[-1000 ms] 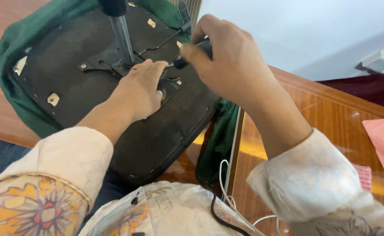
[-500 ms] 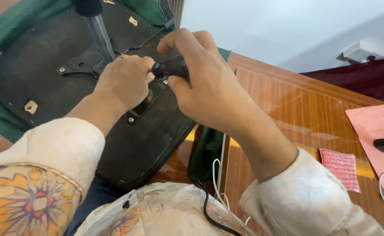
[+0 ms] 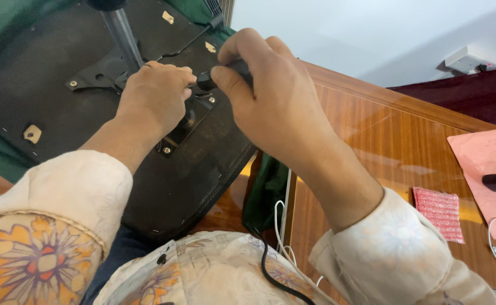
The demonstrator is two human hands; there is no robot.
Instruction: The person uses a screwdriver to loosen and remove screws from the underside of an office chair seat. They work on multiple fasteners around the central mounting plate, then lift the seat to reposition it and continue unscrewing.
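Head view puts both my hands on the underside of an upturned chair seat (image 3: 61, 130), its black base facing me with green fabric around the edge. My right hand (image 3: 270, 96) is curled tight around a black screwdriver handle (image 3: 225, 73), thumb and fingers clamped on it. The tool's long axis runs from that fist leftward and slightly down, toward the metal mounting plate (image 3: 188, 121) bolted to the seat. My left hand (image 3: 155, 96) lies closed over that plate, knuckles up, fingers bunched right at the tool's tip, so the tip itself is hidden and I cannot tell which screw it meets. Left is the nearer hand to the plate; right sits just to its right. A chrome column (image 3: 121, 34) rises on the far side.
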